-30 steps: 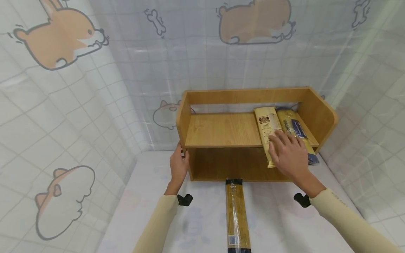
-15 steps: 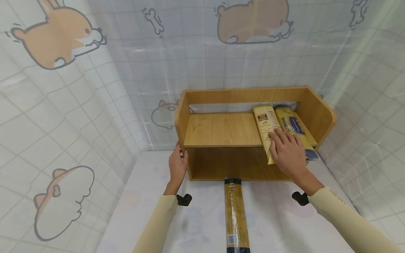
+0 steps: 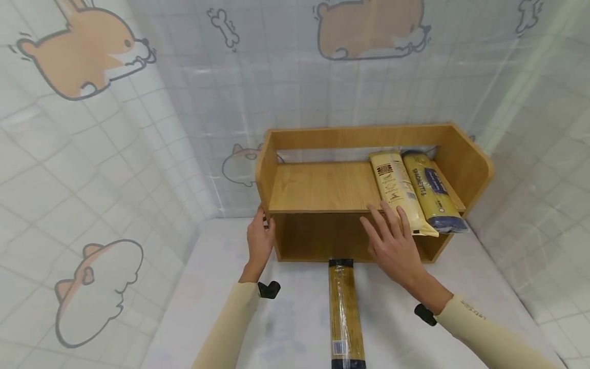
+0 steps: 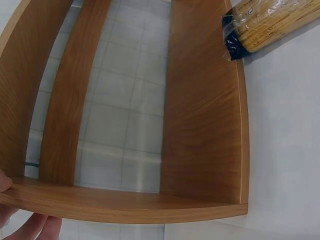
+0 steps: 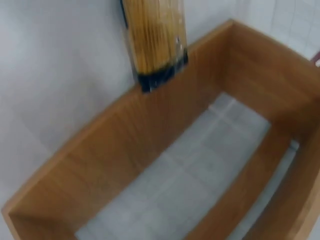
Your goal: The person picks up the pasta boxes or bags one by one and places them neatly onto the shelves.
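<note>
A two-tier wooden shelf (image 3: 322,187) stands against the back wall. My left hand (image 3: 260,241) grips its left side panel; in the left wrist view the thumb and fingers (image 4: 31,229) lie on either side of the panel (image 4: 125,207). My right hand (image 3: 394,251), fingers spread, is in front of the upper board's edge, just left of the lower end of a cream pasta packet (image 3: 394,179). Whether its fingertips touch the board or packet, I cannot tell. To the packet's right lies a yellow-and-blue spaghetti packet (image 3: 430,192). Both packets overhang the board's front edge.
Another spaghetti packet (image 3: 345,312) lies lengthwise on the white table (image 3: 295,328), its far end at the shelf's lower front edge. It also shows in both wrist views. Patterned sheeting (image 3: 295,92) surrounds the table at the back and sides.
My right hand has left the top of the packets and moved left and downward, its fingers now spread. The cream packet's lower end has swung right, beside the spaghetti packet. The left hand stays put.
</note>
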{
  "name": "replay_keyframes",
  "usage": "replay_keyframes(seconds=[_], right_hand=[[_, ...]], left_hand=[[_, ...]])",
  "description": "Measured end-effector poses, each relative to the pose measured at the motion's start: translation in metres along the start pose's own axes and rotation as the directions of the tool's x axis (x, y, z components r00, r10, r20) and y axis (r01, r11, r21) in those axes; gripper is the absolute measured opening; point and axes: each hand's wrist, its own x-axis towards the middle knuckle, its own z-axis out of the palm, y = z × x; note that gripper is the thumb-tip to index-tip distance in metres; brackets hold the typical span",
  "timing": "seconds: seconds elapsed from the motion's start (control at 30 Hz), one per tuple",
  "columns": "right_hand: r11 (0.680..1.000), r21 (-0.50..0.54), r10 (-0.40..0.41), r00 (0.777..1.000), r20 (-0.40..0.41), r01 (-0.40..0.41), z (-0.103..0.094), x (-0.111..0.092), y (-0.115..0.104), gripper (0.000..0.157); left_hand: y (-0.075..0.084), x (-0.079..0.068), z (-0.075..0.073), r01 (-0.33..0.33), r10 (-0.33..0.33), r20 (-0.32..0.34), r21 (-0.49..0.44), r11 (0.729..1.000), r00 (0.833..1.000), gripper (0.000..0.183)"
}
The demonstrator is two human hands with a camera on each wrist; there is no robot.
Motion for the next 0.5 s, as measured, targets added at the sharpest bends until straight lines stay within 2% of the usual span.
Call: replay_keyframes(seconds=[0.17,0.33,0.5], right_hand=[[0.999,0.005,-0.044,0.998,0.053,0.044,0.001,-0.01,-0.02,0.067],[0.998,0.032,-0.051,0.994,0.1,0.048,0.0,-0.017,-0.034,0.073],[0.994,0.095,-0.059,0.987,0.15,0.045,0.004,-0.022,-0.047,0.067]], left_hand=[[0.001,-0.003,0.001,0.002,-0.002,-0.004,-0.003,1.0,1.0,0.046],[0.003,-0.003,0.001,-0.003,0.002,-0.009,-0.005,1.0,1.0,0.047],[0.003,0.0,0.001,0.0,0.0,-0.01,-0.007,1.0,1.0,0.043]])
